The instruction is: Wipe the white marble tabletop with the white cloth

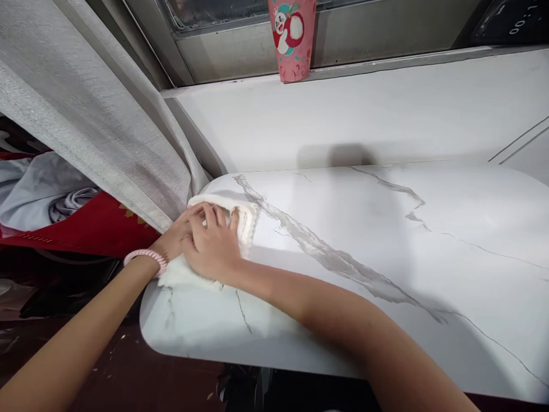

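A white cloth (246,226) lies partly folded on the left end of a white marble-patterned tabletop (360,229). My right hand (217,246) presses on the cloth from above, its fingers spread and stretched toward the far side. My left hand (171,237) rests on the cloth's left part, beside and partly beneath my right hand. Its visible fingers lie flat, though some are hidden. A pink coiled band (146,260) circles my left wrist. Cloth edges show beyond the fingers and below the hands.
A grey curtain (115,114) hangs against the table's left end. On the window ledge behind stand a pink patterned cup (294,40) and a dark display (514,23) with lit digits. Red fabric (86,229) and pale clothing (43,189) lie at left, beyond the curtain.
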